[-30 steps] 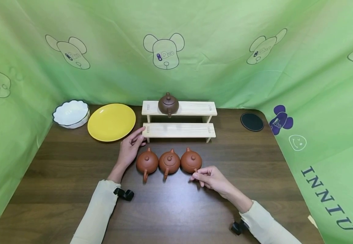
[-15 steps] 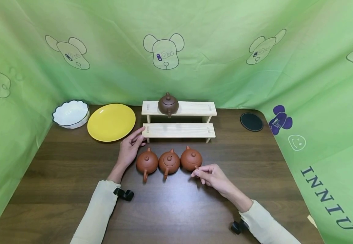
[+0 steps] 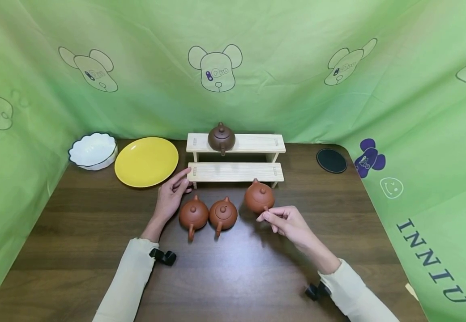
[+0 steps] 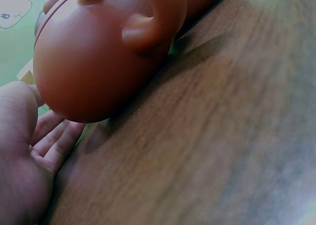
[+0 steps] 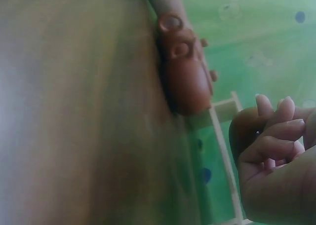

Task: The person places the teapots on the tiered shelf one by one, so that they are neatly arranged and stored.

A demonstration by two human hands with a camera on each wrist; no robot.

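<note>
In the head view my right hand [image 3: 289, 225] pinches the handle of a reddish-brown clay teapot [image 3: 259, 197] between thumb and fingers. This teapot hangs above the table, in front of the lower step of a pale two-step wooden shelf [image 3: 237, 172]. My left hand [image 3: 168, 197] touches the left end of that lower step with extended fingers. Beside it stand two similar teapots, a left one [image 3: 194, 213] and a right one [image 3: 223, 214], handles toward me. On the upper step sits a dark brown teapot [image 3: 221, 137]. The right wrist view shows the held teapot [image 5: 242, 131] partly behind my fingers.
A yellow plate [image 3: 147, 162] and a white scalloped bowl [image 3: 93, 151] stand at the back left. At the back right lies a dark round coaster [image 3: 331, 160]. Green cloth [image 3: 281, 98] encloses the table's back and sides.
My right hand has lifted the rightmost reddish-brown teapot off the table and moved it forward and slightly right, away from the other two. My left hand has stayed at the shelf.
</note>
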